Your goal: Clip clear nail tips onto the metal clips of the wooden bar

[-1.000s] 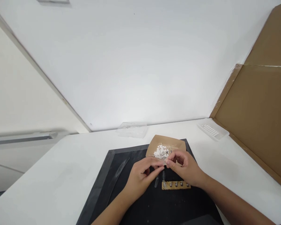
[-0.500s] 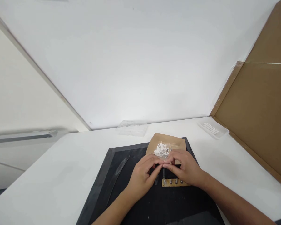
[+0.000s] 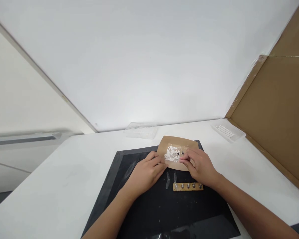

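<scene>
A brown paper tray (image 3: 164,142) lies on the black mat with a heap of small white flakes (image 3: 172,153) in it. At its front left edge, my left hand (image 3: 148,170) has its fingers curled and closed on the tray's rim. My right hand (image 3: 200,164) reaches over the right side of the tray, thumb and fingertips pinched together at the edge of the heap. Whatever is between those fingertips is too small to make out. Just in front of the tray are a yellowish strip with several metal studs (image 3: 188,186) and small clear plastic pieces (image 3: 167,181).
The black mat (image 3: 169,212) covers part of the white table (image 3: 54,179). At the back stand a clear plastic box (image 3: 141,130) and, farther right, a white tray (image 3: 228,131) with slots. A cardboard panel (image 3: 271,109) borders the right side; a long clear strip (image 3: 129,172) lies left.
My hands, which met at the tray's front edge, have parted. The left moved left along the rim; the right moved right, its fingertips now at the white flakes. More of the studded strip shows.
</scene>
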`<state>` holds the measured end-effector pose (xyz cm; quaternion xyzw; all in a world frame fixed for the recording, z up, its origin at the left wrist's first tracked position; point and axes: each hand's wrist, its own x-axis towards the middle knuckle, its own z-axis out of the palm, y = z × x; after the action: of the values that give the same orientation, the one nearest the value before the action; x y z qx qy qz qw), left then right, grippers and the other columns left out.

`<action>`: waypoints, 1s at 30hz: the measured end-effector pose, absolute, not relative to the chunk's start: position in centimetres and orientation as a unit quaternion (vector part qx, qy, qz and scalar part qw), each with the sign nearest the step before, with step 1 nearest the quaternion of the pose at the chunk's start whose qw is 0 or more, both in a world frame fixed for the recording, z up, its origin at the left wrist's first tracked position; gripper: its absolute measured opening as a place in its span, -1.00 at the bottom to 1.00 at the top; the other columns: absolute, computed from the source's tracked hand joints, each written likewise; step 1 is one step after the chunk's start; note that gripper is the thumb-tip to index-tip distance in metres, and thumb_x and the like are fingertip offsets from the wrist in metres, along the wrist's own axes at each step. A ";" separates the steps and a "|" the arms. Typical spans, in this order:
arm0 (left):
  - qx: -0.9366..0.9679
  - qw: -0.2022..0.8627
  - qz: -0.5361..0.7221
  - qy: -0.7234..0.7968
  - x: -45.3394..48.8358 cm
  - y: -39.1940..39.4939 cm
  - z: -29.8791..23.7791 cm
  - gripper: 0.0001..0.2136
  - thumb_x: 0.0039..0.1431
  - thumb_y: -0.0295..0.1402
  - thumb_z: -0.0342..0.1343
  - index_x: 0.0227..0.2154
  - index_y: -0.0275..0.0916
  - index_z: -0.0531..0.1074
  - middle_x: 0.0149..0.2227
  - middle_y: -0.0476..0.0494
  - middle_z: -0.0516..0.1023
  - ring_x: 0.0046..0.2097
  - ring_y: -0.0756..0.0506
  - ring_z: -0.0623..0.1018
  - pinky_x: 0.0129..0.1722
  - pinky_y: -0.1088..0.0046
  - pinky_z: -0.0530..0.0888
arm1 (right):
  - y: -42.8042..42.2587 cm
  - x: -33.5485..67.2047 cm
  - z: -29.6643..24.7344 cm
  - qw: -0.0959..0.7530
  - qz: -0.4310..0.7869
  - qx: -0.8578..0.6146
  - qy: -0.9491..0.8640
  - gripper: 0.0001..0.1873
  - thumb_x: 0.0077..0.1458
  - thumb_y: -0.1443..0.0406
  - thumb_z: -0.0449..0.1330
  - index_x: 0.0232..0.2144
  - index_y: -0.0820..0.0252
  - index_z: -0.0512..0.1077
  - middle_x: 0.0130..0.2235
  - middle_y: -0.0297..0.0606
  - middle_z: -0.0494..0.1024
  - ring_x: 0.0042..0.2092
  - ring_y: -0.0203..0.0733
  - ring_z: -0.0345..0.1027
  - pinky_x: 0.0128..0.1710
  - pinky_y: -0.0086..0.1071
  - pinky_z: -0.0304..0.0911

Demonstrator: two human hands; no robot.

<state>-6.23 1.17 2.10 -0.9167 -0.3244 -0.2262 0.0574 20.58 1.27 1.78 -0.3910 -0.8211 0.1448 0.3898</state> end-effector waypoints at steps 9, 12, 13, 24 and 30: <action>-0.914 -0.022 -0.237 -0.329 -7.2 0.9 3.4 -0.90 0.39 -0.38 0.14 -0.14 -0.18 0.55 -0.16 -0.17 0.63 -0.07 -0.18 0.52 -0.06 0.28 0.52 | 1.4 20.7 1.7 0.378 0.143 -0.421 -0.812 -0.79 0.45 0.22 0.19 -0.30 0.10 0.43 -0.32 -0.31 0.57 -0.28 -0.16 0.42 -0.21 -0.26 0.19; -0.851 -0.025 -0.207 -0.482 -8.9 1.1 4.8 -0.80 0.24 -0.29 0.13 -0.11 -0.21 0.47 -0.12 -0.22 0.59 -0.07 -0.24 0.55 -0.11 0.22 0.52 | 1.5 20.8 1.7 0.381 0.142 -0.423 -0.810 -0.77 0.46 0.21 0.17 -0.31 0.10 0.41 -0.32 -0.30 0.57 -0.28 -0.16 0.43 -0.22 -0.26 0.19; -0.821 -0.022 -0.174 -0.544 -9.5 1.2 5.2 -0.77 0.20 -0.22 0.13 -0.14 -0.21 0.45 -0.12 -0.22 0.58 -0.10 -0.25 0.56 -0.17 0.22 0.51 | 1.5 20.8 1.7 0.381 0.142 -0.424 -0.809 -0.77 0.46 0.20 0.16 -0.31 0.10 0.41 -0.32 -0.29 0.57 -0.28 -0.15 0.43 -0.22 -0.25 0.19; -0.684 -0.160 0.075 -0.708 -13.8 0.6 4.0 -0.52 -0.16 0.08 0.34 -0.34 -0.20 0.41 -0.16 -0.39 0.64 -0.22 -0.37 0.65 -0.36 0.23 0.44 | 1.7 21.0 1.8 0.379 0.132 -0.436 -0.805 -0.72 0.48 0.16 0.12 -0.33 0.09 0.39 -0.33 -0.27 0.55 -0.30 -0.13 0.39 -0.24 -0.24 0.18; -0.665 -0.196 0.104 -0.714 -14.8 1.6 4.5 -0.75 -0.02 -0.13 0.27 -0.36 -0.17 0.45 -0.29 -0.22 0.67 -0.23 -0.33 0.67 -0.33 0.25 0.42 | 1.7 21.0 1.6 0.376 0.124 -0.438 -0.807 -0.72 0.47 0.17 0.13 -0.33 0.09 0.38 -0.34 -0.27 0.55 -0.30 -0.13 0.39 -0.23 -0.23 0.17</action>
<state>-14.76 1.65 4.51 -0.6646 -0.7135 0.1040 -0.1958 21.04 1.71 1.62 -0.4376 -0.8072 0.1243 0.3763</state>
